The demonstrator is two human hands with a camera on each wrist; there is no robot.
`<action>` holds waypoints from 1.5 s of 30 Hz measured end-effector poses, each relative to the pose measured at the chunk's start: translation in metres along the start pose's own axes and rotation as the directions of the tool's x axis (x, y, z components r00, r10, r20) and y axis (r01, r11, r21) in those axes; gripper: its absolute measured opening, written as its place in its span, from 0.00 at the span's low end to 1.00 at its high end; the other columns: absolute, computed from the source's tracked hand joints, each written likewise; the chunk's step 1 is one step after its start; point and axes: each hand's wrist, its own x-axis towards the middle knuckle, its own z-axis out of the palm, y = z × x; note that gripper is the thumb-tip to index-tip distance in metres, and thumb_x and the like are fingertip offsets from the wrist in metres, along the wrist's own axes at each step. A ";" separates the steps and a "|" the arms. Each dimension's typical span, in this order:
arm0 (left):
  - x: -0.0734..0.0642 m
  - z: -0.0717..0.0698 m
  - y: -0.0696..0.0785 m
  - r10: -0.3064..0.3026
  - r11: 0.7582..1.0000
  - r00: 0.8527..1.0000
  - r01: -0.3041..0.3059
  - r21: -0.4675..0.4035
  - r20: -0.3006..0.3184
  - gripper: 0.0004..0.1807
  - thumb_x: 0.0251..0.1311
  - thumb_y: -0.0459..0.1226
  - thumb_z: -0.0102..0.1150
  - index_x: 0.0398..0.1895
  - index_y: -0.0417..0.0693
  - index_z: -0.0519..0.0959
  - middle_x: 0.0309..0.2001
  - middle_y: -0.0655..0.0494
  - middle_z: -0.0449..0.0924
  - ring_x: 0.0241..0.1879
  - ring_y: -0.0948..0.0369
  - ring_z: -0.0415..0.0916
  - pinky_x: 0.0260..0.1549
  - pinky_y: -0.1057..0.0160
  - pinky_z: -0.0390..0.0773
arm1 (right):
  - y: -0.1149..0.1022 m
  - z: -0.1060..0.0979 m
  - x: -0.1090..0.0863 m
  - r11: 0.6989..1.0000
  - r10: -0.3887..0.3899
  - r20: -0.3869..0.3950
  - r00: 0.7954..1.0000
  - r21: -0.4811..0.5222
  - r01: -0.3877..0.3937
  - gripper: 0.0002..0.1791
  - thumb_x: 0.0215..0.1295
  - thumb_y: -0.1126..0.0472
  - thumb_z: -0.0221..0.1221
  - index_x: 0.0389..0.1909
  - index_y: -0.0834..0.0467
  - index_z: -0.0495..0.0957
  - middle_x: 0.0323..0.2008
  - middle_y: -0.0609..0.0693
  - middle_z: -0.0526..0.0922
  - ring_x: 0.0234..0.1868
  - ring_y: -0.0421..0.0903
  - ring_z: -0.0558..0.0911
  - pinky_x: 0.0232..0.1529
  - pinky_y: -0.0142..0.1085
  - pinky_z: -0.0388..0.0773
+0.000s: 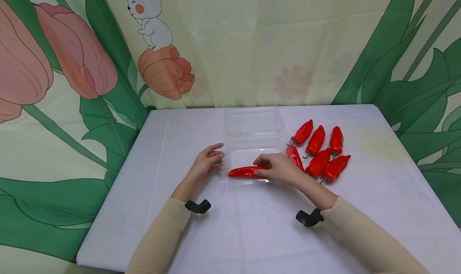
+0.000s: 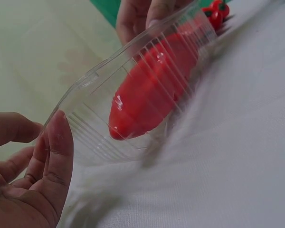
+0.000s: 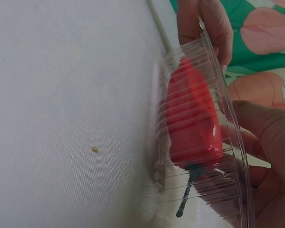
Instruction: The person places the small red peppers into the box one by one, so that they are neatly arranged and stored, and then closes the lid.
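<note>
A clear plastic clamshell container (image 1: pixel 234 156) lies on the table with its lid (image 1: pixel 253 122) folded back toward the far edge. Inside its base, along the near side, lies a long red pepper (image 1: pixel 243 172), tip pointing left and stem to the right. My right hand (image 1: pixel 279 168) reaches over the near right of the base and pinches the stem half of this pepper. In the right wrist view, the pepper's dark stem (image 3: pixel 186 190) shows through the ribbed wall. My left hand (image 1: pixel 207 164) pinches the container's left rim between thumb and fingers (image 2: pixel 59 142).
Several more red peppers (image 1: pixel 318 162) lie loosely grouped on the table just right of the container, close to my right forearm. White cloth covers the table (image 1: pixel 230 234). A printed curtain (image 1: pixel 234 46) hangs behind its far edge.
</note>
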 end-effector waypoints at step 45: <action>-0.001 0.000 0.002 -0.009 1.000 1.000 0.009 0.008 -0.001 0.27 0.72 0.32 0.59 0.72 0.49 0.70 0.50 0.45 0.78 0.31 0.62 0.80 0.34 0.69 0.85 | -0.003 -0.005 0.005 1.000 0.021 0.020 1.000 0.000 -0.021 0.22 0.63 0.57 0.69 0.58 0.56 0.82 0.49 0.53 0.87 0.48 0.49 0.85 0.48 0.42 0.87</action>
